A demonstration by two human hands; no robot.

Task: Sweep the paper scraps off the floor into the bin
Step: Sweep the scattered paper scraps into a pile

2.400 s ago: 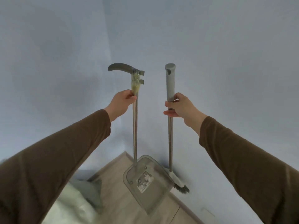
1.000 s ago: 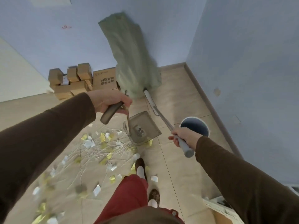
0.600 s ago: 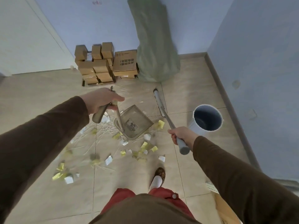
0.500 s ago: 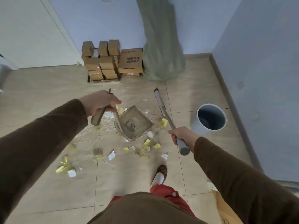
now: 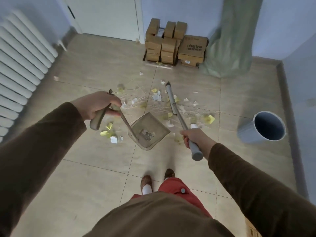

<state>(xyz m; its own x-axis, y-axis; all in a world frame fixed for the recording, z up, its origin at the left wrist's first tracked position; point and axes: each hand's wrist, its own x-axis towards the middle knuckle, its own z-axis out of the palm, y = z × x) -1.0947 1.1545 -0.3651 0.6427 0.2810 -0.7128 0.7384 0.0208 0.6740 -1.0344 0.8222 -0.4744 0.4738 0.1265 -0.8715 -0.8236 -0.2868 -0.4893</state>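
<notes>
My feet: two brown shoes [image 5: 147,181] with white socks stand on the tiled floor [image 5: 95,185], the nearest things to me, on the near side of the dustpan.
My right hand [image 5: 193,136]: just right of the dustpan, its fingers curled round the grey grip of the broom [image 5: 177,115].
Broom: its shaft runs from my right hand away past the dustpan's right edge; the long head lies beyond the dustpan among the scraps. I cannot tell whether the head touches the floor.
Dustpan [image 5: 147,132]: translucent grey, tilted, hanging on its metal rod between my two hands. A label shows on the pan, but its print is too blurred to read.
My left hand [image 5: 95,105]: left of the dustpan and a little beyond it, fingers closed round the dustpan's curved handle.
Paper scraps [image 5: 158,97]: white and yellow bits with thin pale sticks, strewn on the floor left of, right of and beyond the dustpan.
Bin [image 5: 263,128]: pale blue and round, well to the right of the dustpan, near the right wall; its inside looks dark.
Cardboard boxes [image 5: 172,43]: stacked far beyond the dustpan against the back wall; the big one bears dark characters I cannot read.
Green sack [image 5: 232,40]: just right of the boxes.
Radiator [image 5: 20,65]: white, far left of the dustpan.
Door [image 5: 106,16]: white, left of the boxes.
</notes>
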